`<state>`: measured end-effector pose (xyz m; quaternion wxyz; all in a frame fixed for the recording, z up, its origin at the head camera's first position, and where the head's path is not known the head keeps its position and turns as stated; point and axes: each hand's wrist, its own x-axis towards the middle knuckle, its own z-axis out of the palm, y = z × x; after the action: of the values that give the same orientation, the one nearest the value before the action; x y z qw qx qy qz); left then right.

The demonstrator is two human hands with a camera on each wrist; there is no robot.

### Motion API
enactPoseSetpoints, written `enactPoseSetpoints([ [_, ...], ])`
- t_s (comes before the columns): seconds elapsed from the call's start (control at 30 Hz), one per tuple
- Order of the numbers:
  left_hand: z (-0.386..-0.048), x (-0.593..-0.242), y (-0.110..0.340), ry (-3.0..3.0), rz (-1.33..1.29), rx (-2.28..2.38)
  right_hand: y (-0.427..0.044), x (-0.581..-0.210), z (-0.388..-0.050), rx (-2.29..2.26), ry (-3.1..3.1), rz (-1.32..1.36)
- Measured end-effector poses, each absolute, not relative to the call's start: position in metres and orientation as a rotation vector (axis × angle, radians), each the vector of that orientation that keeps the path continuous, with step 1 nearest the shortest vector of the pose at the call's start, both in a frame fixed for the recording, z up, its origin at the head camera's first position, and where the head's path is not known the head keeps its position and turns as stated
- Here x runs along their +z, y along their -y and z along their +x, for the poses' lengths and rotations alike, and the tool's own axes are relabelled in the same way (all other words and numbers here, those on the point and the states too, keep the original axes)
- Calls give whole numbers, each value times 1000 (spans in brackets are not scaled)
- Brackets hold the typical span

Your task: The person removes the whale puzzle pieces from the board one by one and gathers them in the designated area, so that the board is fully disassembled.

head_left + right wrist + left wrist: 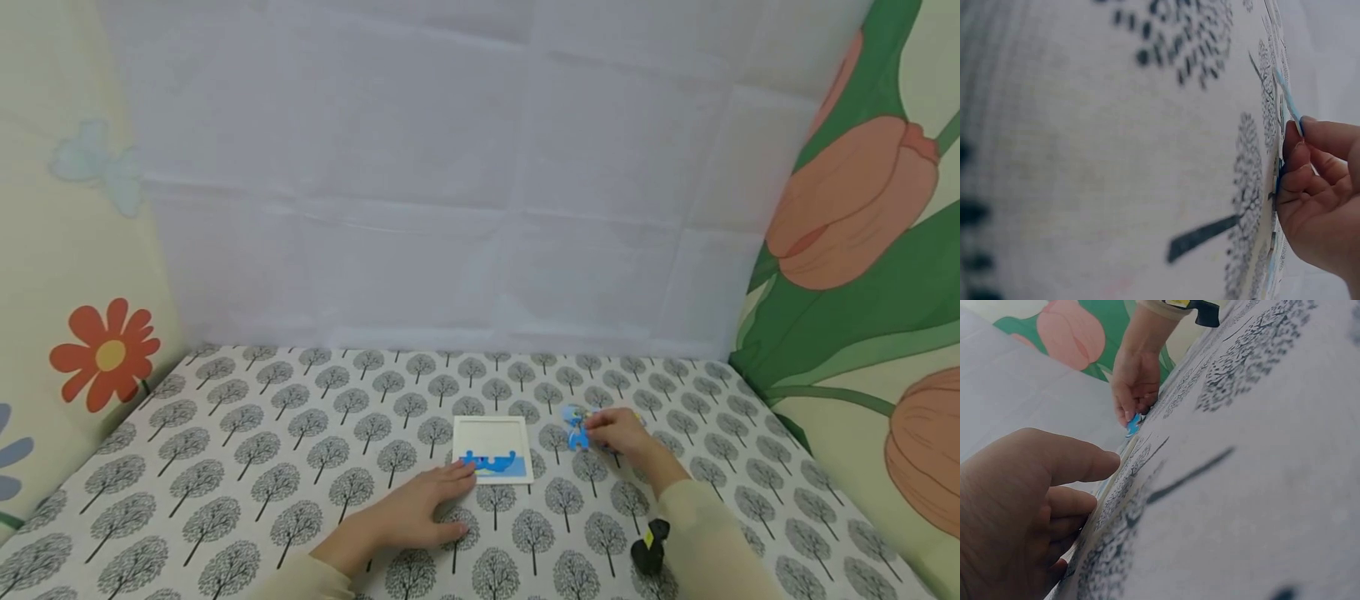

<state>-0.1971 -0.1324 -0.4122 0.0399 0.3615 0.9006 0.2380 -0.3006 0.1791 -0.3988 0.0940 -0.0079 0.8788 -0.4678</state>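
Observation:
My right hand (618,431) pinches a blue puzzle piece (578,439) between thumb and finger, just above the table to the right of a white puzzle frame (528,446). Seen from the right wrist, the piece (1290,101) is thin and tilted up from the cloth. My left hand (420,506) lies at the frame's lower left corner with fingers extended, its fingertips touching the frame's edge. Joined blue pieces (498,464) fill the lower part of the frame; its upper part shows a pale bare board (487,435).
More puzzle pieces (572,412) lie by my right hand, partly hidden by it. The tabletop is covered with a tree-print cloth (300,475). A white sheet (435,183) hangs behind it. A black wrist device (649,548) is at my right sleeve.

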Motion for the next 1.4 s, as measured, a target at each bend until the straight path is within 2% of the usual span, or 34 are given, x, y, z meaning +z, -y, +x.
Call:
enactPoseSetpoints([
  [0.9,-198,-412,132,-2738,1134,747,-177,-401,-299,-1361,-2671,-44],
  [1.4,-197,-408,130,-2744,1044,744,-175,-403,-306,-1421,-2621,161],
])
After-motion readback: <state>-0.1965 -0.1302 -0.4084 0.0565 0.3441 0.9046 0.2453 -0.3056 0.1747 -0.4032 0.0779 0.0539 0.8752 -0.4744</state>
